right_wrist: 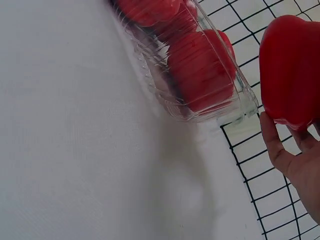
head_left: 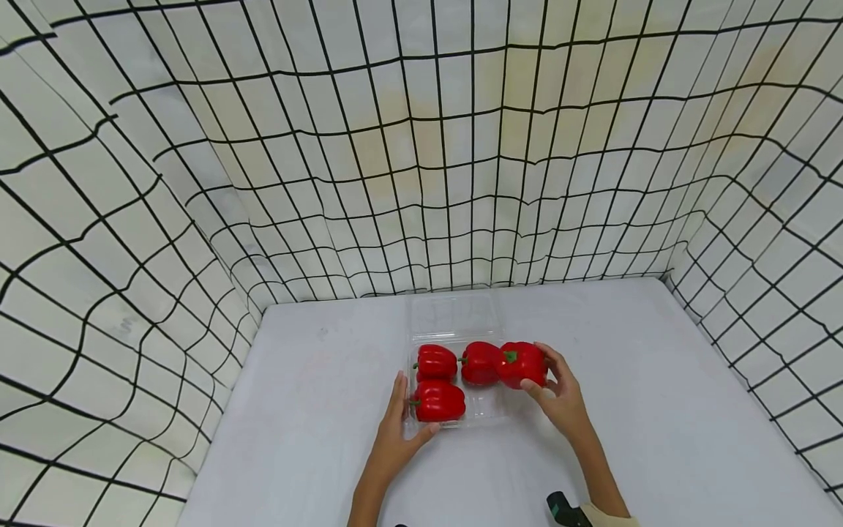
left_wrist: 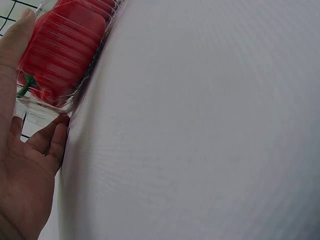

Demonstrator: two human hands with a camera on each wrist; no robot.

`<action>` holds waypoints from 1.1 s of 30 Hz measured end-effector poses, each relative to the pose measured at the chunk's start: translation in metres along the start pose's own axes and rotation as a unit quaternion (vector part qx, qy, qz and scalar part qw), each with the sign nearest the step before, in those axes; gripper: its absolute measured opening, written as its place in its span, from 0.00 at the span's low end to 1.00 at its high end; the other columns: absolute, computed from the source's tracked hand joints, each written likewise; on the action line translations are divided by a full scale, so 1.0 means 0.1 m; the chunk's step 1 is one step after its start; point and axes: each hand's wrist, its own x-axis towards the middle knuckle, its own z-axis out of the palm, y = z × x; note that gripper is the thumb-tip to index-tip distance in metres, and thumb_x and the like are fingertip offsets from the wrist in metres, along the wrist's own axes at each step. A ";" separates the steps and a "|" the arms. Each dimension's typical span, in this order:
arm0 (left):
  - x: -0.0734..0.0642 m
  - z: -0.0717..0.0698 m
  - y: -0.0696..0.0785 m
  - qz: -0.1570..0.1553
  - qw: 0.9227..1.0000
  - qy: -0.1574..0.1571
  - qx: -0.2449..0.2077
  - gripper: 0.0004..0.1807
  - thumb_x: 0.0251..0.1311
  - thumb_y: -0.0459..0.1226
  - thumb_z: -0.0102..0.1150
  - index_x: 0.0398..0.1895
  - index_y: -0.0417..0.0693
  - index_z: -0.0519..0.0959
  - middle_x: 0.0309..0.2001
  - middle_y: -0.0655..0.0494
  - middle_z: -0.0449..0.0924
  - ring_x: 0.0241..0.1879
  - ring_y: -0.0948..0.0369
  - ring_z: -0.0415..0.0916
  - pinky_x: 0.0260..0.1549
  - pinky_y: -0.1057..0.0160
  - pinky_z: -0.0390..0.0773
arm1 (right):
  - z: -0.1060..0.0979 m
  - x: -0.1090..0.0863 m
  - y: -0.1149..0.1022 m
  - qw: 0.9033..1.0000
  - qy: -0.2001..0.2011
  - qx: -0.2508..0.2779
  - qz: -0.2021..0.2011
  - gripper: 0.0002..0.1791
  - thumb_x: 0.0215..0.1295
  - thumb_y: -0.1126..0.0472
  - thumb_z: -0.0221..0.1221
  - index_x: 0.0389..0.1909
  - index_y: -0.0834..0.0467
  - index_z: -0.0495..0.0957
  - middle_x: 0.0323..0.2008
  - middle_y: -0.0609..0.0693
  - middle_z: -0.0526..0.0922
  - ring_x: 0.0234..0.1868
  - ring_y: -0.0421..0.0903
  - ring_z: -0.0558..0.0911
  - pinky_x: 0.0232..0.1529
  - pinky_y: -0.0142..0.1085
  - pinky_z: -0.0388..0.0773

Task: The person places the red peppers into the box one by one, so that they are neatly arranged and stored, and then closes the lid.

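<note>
A clear plastic clamshell box point(head_left: 487, 405) lies on the table with its lid point(head_left: 454, 315) folded back. Two red bell peppers, one at the back left point(head_left: 437, 362) and one at the front left point(head_left: 439, 401), rest inside, with a third point(head_left: 479, 363) at the back right. My left hand point(head_left: 394, 443) holds the box's front left corner, fingers along the left side and thumb at the front edge. Another red bell pepper point(head_left: 523, 364) is gripped in my right hand point(head_left: 560, 399), raised beside the box's right side in the right wrist view. It partly hides the back right pepper in the head view.
A white table point(head_left: 316, 439) surrounds the box. Black netting point(head_left: 454, 176) over pale walls stands behind and on both sides. A dark green and black device point(head_left: 566, 509) sits by the right sleeve point(head_left: 609, 518).
</note>
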 end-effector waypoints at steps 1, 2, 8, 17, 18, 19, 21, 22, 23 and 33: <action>0.00 0.00 0.00 0.000 1.000 -0.001 0.000 0.58 0.50 0.58 0.68 0.79 0.60 0.44 0.79 0.56 0.45 0.75 0.48 0.53 0.63 0.47 0.69 | 0.01 0.00 0.00 1.000 -0.005 -0.016 -0.006 0.39 0.57 0.65 0.68 0.69 0.56 0.64 0.64 0.56 0.71 0.59 0.27 0.69 0.51 0.21 0.77; 0.00 0.00 0.00 -0.001 1.000 0.000 0.000 0.58 0.50 0.58 0.68 0.79 0.60 0.44 0.79 0.56 0.45 0.75 0.48 0.53 0.63 0.47 0.69 | 0.02 -0.01 0.00 0.999 -0.009 -0.032 -0.014 0.39 0.55 0.64 0.69 0.68 0.54 0.65 0.64 0.55 0.72 0.60 0.29 0.70 0.52 0.25 0.79; 0.01 0.01 -0.02 0.005 1.000 0.001 -0.005 0.58 0.50 0.58 0.68 0.79 0.61 0.44 0.79 0.57 0.45 0.74 0.47 0.57 0.63 0.48 0.70 | 0.11 -0.01 -0.06 0.990 -0.042 -0.125 -0.044 0.39 0.49 0.55 0.73 0.64 0.52 0.70 0.60 0.54 0.71 0.61 0.51 0.71 0.54 0.54 0.82; 0.00 0.00 -0.01 0.012 1.000 -0.001 -0.013 0.57 0.51 0.57 0.68 0.79 0.59 0.45 0.79 0.57 0.44 0.75 0.49 0.53 0.65 0.48 0.68 | 0.24 -0.05 -0.07 0.971 -0.072 -0.213 -0.082 0.41 0.44 0.49 0.75 0.63 0.51 0.73 0.58 0.53 0.73 0.59 0.50 0.70 0.48 0.48 0.85; 0.00 0.00 -0.01 0.010 1.000 -0.001 -0.012 0.57 0.51 0.57 0.68 0.79 0.59 0.45 0.79 0.57 0.44 0.75 0.49 0.53 0.65 0.48 0.68 | 0.26 -0.06 -0.07 0.968 -0.073 -0.225 -0.085 0.41 0.44 0.48 0.75 0.63 0.51 0.73 0.58 0.53 0.73 0.59 0.50 0.71 0.48 0.48 0.84; 0.00 0.00 -0.01 0.010 1.000 0.000 -0.011 0.57 0.51 0.57 0.68 0.79 0.59 0.45 0.79 0.57 0.44 0.75 0.48 0.54 0.65 0.47 0.68 | 0.27 -0.07 -0.08 0.965 -0.073 -0.238 -0.086 0.42 0.43 0.46 0.75 0.63 0.50 0.73 0.58 0.53 0.73 0.59 0.50 0.71 0.48 0.47 0.83; 0.00 0.00 -0.01 0.008 1.000 -0.001 -0.011 0.57 0.51 0.57 0.68 0.79 0.59 0.45 0.79 0.57 0.44 0.74 0.47 0.56 0.65 0.47 0.68 | 0.30 -0.08 -0.07 0.959 -0.075 -0.259 -0.090 0.43 0.42 0.44 0.75 0.63 0.49 0.73 0.58 0.52 0.74 0.58 0.49 0.71 0.48 0.47 0.80; 0.00 0.00 -0.01 0.008 1.000 -0.001 -0.011 0.57 0.51 0.57 0.68 0.79 0.59 0.45 0.79 0.57 0.44 0.74 0.47 0.56 0.65 0.47 0.69 | 0.31 -0.08 -0.08 0.957 -0.074 -0.265 -0.090 0.43 0.42 0.43 0.75 0.62 0.49 0.74 0.57 0.52 0.74 0.58 0.49 0.71 0.47 0.47 0.79; 0.00 0.00 -0.02 0.008 1.000 -0.001 -0.010 0.57 0.52 0.57 0.68 0.79 0.59 0.44 0.79 0.56 0.44 0.74 0.47 0.56 0.65 0.47 0.68 | 0.32 -0.09 -0.08 0.956 -0.073 -0.268 -0.090 0.43 0.41 0.43 0.76 0.62 0.50 0.74 0.57 0.52 0.74 0.58 0.49 0.71 0.47 0.47 0.78; 0.00 0.00 -0.02 0.007 1.000 0.000 -0.003 0.57 0.52 0.59 0.67 0.79 0.58 0.45 0.79 0.57 0.44 0.75 0.48 0.53 0.65 0.47 0.68 | 0.38 -0.11 -0.05 0.954 -0.076 -0.279 -0.075 0.43 0.42 0.40 0.74 0.63 0.49 0.73 0.56 0.52 0.75 0.57 0.49 0.71 0.47 0.47 0.78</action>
